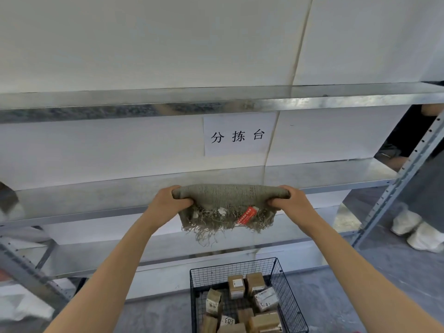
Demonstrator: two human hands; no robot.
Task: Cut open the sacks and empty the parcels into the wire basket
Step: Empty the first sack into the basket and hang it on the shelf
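**Sack held up above the basket**

We hold the gray sack point(225, 200) in the middle of the frame, between our two hands. Our left hand point(168, 204) grips its left end. Our right hand point(292, 203) grips its right end. Its stringy edge hangs down. At the bottom of the frame, brown parcels point(254, 284) lie in the wire basket point(209, 277).

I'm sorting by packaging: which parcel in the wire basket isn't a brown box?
The whitish parcel lying against the wire basket's right wall; the others around it look like brown cardboard boxes.
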